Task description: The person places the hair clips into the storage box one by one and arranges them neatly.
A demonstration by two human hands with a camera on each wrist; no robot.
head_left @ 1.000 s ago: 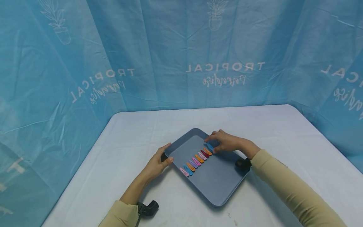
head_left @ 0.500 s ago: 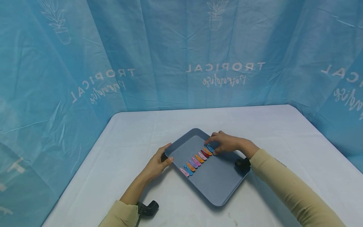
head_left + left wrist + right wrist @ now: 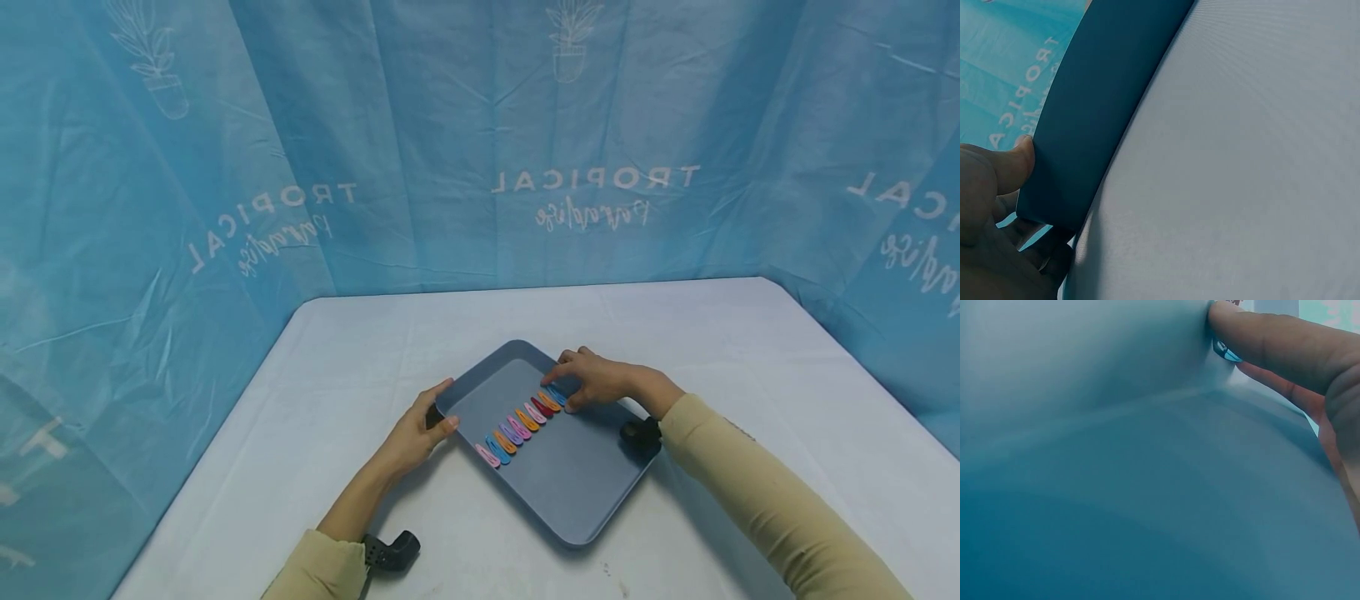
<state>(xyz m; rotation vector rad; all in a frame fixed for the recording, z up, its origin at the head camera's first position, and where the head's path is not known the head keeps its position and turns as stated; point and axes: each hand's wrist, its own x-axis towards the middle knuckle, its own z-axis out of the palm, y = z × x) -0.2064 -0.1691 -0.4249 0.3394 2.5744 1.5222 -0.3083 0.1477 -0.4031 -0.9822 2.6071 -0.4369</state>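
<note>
A grey-blue rectangular tray (image 3: 592, 479) lies turned cornerwise on the table, with snap hair clips in a slanting row across it. My left hand (image 3: 408, 437) grips the tray's left corner, thumb at the rim; in the left wrist view the thumb (image 3: 1016, 165) presses the dark tray wall (image 3: 1085, 119). At the row's far end, my right hand (image 3: 600, 377) pinches a blue hair clip (image 3: 556, 392) between thumb and fingers. That blue clip (image 3: 1227, 351) shows partly behind the thumb in the right wrist view. Beside it lies an orange clip (image 3: 549, 402), then a red one (image 3: 542, 407).
A pink clip (image 3: 487, 455) and another blue clip (image 3: 498, 450) end the row near the left rim. White cloth (image 3: 360, 350) covers the table around the tray. Blue printed curtains (image 3: 480, 150) hang behind and at both sides. Each wrist wears a black camera (image 3: 393, 552).
The right fingers have shifted slightly toward the near side with the blue clip, which now lies more in line beside the orange one. The left hand and tray stay put.
</note>
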